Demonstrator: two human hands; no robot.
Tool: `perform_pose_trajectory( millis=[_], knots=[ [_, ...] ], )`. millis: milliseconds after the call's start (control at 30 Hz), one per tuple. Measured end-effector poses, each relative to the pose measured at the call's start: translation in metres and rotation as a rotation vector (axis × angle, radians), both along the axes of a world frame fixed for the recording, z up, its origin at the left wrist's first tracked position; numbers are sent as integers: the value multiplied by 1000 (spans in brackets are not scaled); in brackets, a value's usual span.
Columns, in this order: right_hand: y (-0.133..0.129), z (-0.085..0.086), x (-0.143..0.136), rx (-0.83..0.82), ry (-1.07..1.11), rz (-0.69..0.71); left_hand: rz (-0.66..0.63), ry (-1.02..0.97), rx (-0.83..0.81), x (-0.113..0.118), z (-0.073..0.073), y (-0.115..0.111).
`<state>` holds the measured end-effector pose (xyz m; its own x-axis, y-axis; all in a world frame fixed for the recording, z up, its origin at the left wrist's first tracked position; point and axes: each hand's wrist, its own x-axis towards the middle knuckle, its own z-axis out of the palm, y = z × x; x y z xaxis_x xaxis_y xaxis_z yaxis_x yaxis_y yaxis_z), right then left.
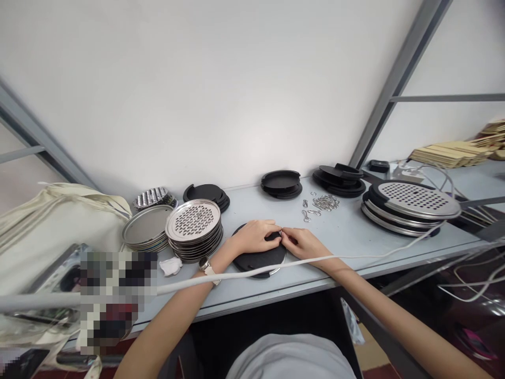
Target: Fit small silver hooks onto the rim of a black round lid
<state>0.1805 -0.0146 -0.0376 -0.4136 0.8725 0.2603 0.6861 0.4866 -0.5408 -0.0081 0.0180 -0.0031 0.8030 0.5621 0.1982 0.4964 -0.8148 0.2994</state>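
A round black disc [258, 261] lies near the table's front edge, with a thin shiny rim showing at its lower right. My left hand [258, 237] rests on its upper part, the thumb and fingers closed around the disc's edge. At that same edge my right hand [302, 243] pinches a tiny metal piece [280, 232], mostly hidden between the fingertips of both hands. Several loose metal clips [326, 203] lie behind my right hand. To the left stands a stack of round metal grater plates [197, 221].
Plain metal discs [145, 227] and a crumpled white scrap [171, 266] lie left. Black rings [281, 181] stand along the wall, and a perforated stack [414, 202] is at right. A white cable [355, 256] crosses before my forearms.
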Motion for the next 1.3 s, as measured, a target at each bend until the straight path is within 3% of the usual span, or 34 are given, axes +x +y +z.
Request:
perform_pose_trajectory(
  millis=[500,1300],
  knots=[
    [0,0,0,-18,52,4,-30,-23,-11,-1,1,1],
    [4,2,11,-242,146,99,-44,-17,-10,0,1,0]
  ],
)
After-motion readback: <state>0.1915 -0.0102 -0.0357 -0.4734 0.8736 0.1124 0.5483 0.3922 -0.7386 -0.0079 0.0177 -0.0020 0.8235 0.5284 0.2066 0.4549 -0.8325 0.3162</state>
